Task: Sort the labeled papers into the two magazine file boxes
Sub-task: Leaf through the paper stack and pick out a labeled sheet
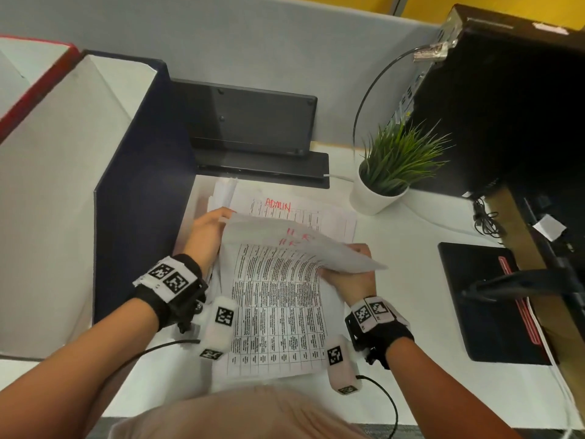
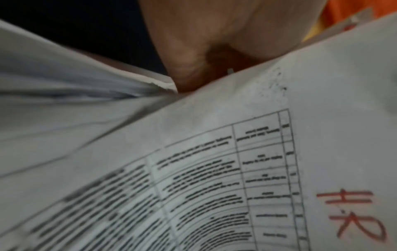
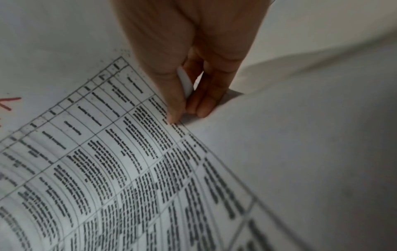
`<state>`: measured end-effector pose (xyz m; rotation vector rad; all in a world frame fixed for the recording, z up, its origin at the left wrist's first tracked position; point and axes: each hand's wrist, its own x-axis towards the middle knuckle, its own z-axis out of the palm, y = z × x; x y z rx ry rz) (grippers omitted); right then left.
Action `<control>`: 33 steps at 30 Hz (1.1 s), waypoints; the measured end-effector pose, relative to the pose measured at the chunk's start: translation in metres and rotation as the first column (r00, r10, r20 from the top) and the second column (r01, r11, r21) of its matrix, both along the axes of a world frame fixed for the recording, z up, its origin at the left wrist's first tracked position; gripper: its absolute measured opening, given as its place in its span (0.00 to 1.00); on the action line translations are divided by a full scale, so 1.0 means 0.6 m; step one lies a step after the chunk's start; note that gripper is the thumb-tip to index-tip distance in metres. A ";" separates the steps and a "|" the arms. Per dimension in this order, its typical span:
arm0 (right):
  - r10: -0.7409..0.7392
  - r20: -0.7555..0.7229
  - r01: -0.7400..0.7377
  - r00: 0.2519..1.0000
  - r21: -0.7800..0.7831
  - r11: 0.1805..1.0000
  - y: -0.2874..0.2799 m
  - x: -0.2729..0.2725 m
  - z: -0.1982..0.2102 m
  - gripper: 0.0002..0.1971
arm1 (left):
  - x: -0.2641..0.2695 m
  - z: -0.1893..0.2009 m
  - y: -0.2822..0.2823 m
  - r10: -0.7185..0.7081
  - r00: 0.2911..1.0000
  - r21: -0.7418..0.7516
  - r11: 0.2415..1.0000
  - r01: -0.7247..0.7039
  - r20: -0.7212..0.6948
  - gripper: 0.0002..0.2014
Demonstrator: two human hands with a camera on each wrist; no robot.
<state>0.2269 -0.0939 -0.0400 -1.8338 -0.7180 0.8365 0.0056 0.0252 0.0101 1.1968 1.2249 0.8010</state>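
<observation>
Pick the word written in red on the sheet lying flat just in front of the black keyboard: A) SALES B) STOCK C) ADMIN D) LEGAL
C: in the head view the flat sheet beyond the lifted papers bears ADMIN in red capitals near its top edge.

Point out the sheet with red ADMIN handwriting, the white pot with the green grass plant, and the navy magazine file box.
Sheet with red ADMIN handwriting point(image 1: 332, 218): head view, bare upper margin.
White pot with green grass plant point(image 1: 375, 199): head view, pot's side wall.
Navy magazine file box point(image 1: 142, 172): head view, dark outer side panel.
</observation>
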 end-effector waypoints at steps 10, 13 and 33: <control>0.042 0.097 -0.039 0.994 -0.032 0.999 0.020 -0.007 0.024 0.19 | -0.004 0.005 0.008 -0.074 0.983 -0.276 0.954 0.119 0.171 0.31; -0.014 -0.030 0.017 0.999 0.103 0.995 0.027 -0.016 0.045 0.18 | -0.006 0.010 -0.006 -0.195 0.980 -0.133 0.973 0.189 -0.038 0.21; -0.002 -0.072 0.040 0.997 0.531 0.847 0.051 -0.060 0.203 0.15 | 0.025 0.086 -0.029 0.036 0.998 0.437 0.897 -0.059 0.060 0.13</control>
